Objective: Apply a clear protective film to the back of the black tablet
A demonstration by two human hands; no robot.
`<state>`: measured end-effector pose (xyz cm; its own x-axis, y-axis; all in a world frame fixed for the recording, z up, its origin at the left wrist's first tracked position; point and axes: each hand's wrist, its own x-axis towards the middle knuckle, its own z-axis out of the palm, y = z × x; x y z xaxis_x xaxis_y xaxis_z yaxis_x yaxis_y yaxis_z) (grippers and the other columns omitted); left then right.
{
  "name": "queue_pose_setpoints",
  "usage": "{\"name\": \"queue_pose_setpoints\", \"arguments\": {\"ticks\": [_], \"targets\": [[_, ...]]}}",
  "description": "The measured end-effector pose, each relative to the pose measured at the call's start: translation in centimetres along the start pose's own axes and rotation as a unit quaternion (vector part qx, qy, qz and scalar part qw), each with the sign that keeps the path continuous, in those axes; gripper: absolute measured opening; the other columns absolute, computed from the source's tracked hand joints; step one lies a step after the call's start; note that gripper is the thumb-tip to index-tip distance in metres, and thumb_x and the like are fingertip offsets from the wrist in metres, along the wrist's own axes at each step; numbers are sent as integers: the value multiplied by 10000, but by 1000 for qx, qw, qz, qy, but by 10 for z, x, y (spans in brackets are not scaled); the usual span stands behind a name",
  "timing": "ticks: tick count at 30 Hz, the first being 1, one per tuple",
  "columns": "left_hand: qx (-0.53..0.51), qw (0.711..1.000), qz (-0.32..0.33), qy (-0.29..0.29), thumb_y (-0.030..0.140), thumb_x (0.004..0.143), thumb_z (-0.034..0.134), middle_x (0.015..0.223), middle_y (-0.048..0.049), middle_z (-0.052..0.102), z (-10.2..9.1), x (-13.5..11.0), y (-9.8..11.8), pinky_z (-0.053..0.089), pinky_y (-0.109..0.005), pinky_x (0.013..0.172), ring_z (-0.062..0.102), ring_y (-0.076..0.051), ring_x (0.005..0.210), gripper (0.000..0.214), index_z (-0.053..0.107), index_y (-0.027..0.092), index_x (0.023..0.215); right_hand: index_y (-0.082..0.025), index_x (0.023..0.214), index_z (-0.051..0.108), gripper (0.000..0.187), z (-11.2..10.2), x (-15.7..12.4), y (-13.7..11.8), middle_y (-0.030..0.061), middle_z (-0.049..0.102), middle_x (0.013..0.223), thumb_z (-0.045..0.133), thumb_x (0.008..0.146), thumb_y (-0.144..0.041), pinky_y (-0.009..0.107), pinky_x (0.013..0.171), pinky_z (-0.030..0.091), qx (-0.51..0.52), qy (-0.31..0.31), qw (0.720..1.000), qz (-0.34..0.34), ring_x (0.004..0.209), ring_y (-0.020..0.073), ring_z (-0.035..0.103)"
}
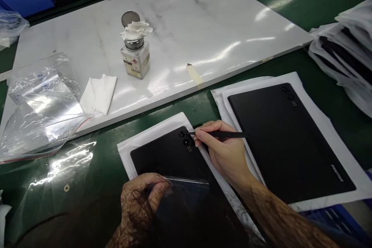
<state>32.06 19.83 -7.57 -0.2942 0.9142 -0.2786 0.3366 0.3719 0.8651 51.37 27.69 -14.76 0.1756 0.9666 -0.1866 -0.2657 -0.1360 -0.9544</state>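
Note:
A black tablet point(171, 159) lies back-up on a white sheet point(136, 143) in front of me. My right hand point(223, 151) pinches a thin black pointed tool point(226, 135), its tip touching the upper camera lens point(181, 134) of the tablet. My left hand point(139, 205) is closed on the edge of a clear protective film point(186, 188) that is lifted off the tablet's near part. A second black tablet point(287, 143) lies back-up on white sheets to the right.
A white board point(180, 19) holds a small bottle point(135, 56) topped with a white wipe, a folded white wipe point(99, 95) and clear plastic bags point(40, 100). A stack of wrapped tablets point(345, 50) sits at the right. The green mat point(72, 186) carries more clear film.

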Motion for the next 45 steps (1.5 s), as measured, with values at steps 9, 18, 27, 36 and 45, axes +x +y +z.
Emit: {"name": "queue_pose_setpoints", "arguments": {"ticks": [9, 18, 27, 36, 45], "targets": [[-84, 996, 35, -7, 246, 645, 650, 459, 8, 732, 1, 1, -16, 510, -176, 282, 662, -182, 336, 94, 732, 250, 600, -312, 770, 886, 233, -29, -17, -39, 20, 805, 805, 1085, 816, -424, 252, 491, 617, -3, -150, 989, 18, 551, 150, 711], [-44, 996, 76, 10, 257, 662, 644, 483, 33, 738, 2, 2, -24, 559, -204, 363, 678, -184, 379, 114, 729, 262, 587, -279, 708, 864, 243, -35, -23, -66, 66, 809, 744, 1032, 850, -384, 270, 545, 620, -154, -264, 952, 7, 637, 195, 742], [-44, 997, 60, 15, 303, 645, 671, 490, 21, 741, 3, 0, -29, 577, -235, 395, 686, -203, 392, 91, 733, 259, 594, -303, 722, 878, 184, -33, -27, -65, 34, 800, 729, 1040, 778, -234, 301, 422, 613, -61, -257, 961, 81, 481, 198, 724], [-39, 997, 62, 5, 279, 657, 658, 492, 26, 739, 2, 2, -29, 575, -229, 395, 689, -198, 399, 85, 728, 267, 609, -305, 727, 848, 284, -27, -31, -43, 20, 794, 747, 1106, 784, -409, 304, 439, 617, -9, -106, 994, -14, 488, 175, 697], [-45, 995, 92, 11, 276, 666, 655, 526, 35, 753, 4, 1, -33, 571, -190, 400, 689, -170, 403, 72, 723, 272, 640, -255, 702, 768, 452, -11, -13, -7, -7, 791, 740, 1152, 657, -489, 290, 569, 648, -16, -8, 1000, 7, 569, 160, 730]]}}
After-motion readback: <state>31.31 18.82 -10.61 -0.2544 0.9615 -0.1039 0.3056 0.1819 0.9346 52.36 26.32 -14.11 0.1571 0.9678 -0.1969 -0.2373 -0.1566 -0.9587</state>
